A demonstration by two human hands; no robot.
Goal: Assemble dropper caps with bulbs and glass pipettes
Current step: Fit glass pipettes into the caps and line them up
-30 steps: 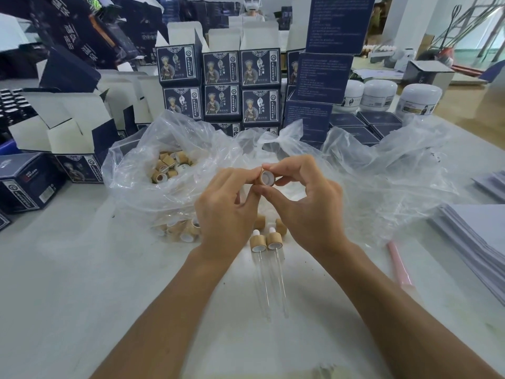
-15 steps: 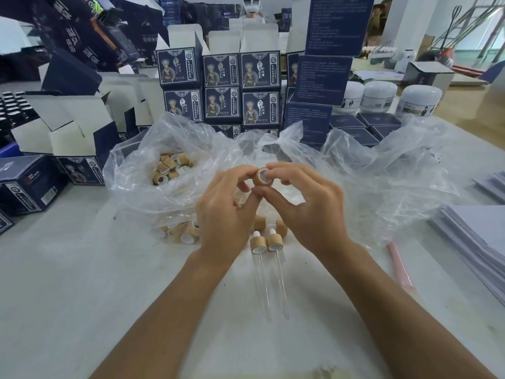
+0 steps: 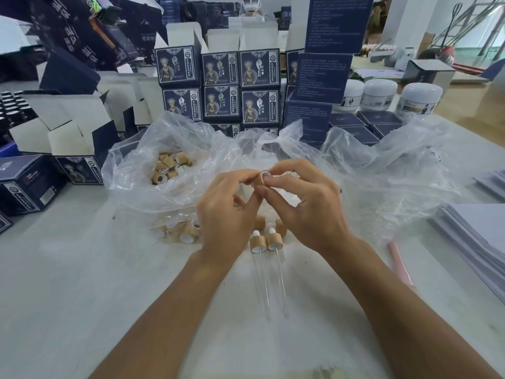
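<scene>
We hold 1 bamboo dropper cap (image 3: 264, 177) between both hands, above the middle of the bench (image 3: 82, 283). Left hand (image 3: 226, 214) pinches its left side with thumb and forefinger; right hand (image 3: 306, 206) pinches the right side, fingers curled round it. Open white-lined end faces us. Can't tell whether a bulb is seated in it: fingers cover the far end.

Step in hand, our read: seating the bulb in this cap, before the pipette goes in.

2 finished droppers (image 3: 266, 258) lie side by side just below the hands, glass pipettes pointing to the near edge. 2 loose caps (image 3: 259, 222) sit just beyond them. Cap stock is in the clear plastic bag (image 3: 169, 170) left of centre, with more caps (image 3: 188, 231) under its near fold.

Next move likely needs 1 hand freed to fetch a glass pipette; we see no loose ones. Then line it up with the cap bore and push straight: glass, so no side load.
</scene>
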